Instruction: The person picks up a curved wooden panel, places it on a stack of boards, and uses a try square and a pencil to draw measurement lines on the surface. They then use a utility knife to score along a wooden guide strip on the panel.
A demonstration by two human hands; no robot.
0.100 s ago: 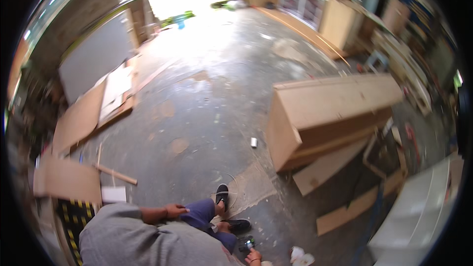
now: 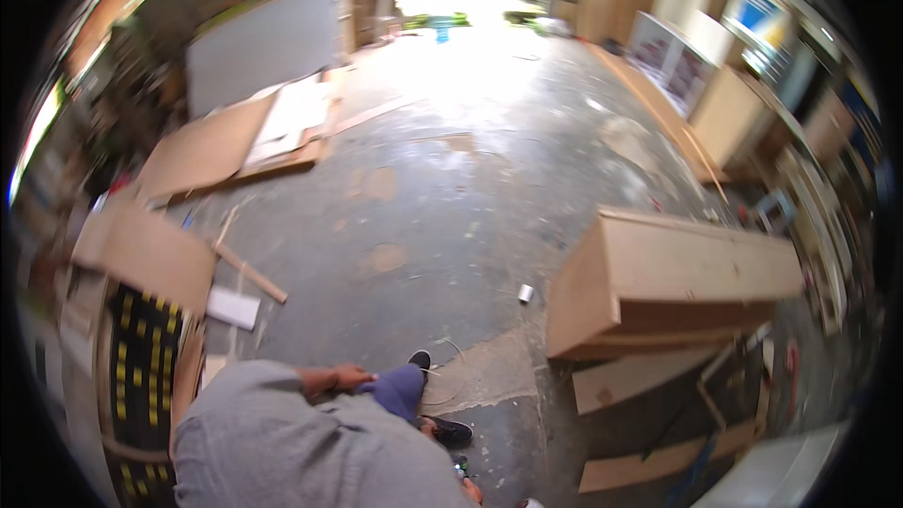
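Note:
My left hand (image 2: 352, 376) rests on my blue-clad thigh (image 2: 401, 389). Its fingers look laid out along the leg, with nothing visible in them. Low in the picture, my right hand (image 2: 472, 491) is partly cut off by my grey shirt (image 2: 320, 442). Its fingers are at a small dark device (image 2: 460, 467) with a bright spot, and they seem closed on it. The device's exact kind is not clear. My black shoes (image 2: 451, 431) are on the grey concrete floor, beside a thin pale loop of cord or strip (image 2: 458, 350).
A large wooden cabinet carcass (image 2: 696, 263) lies to the right, with loose boards (image 2: 658, 459) before it. A small white block (image 2: 526, 293) sits on the floor. Panels and sheets (image 2: 202, 152) lean and lie at left, near a black-and-yellow patterned surface (image 2: 146, 357). A bright doorway stands at the back.
My view has swung left and up, so the room appears shifted to the right. The right hand and dark device now sit lower and are more hidden. The left hand stays on the thigh.

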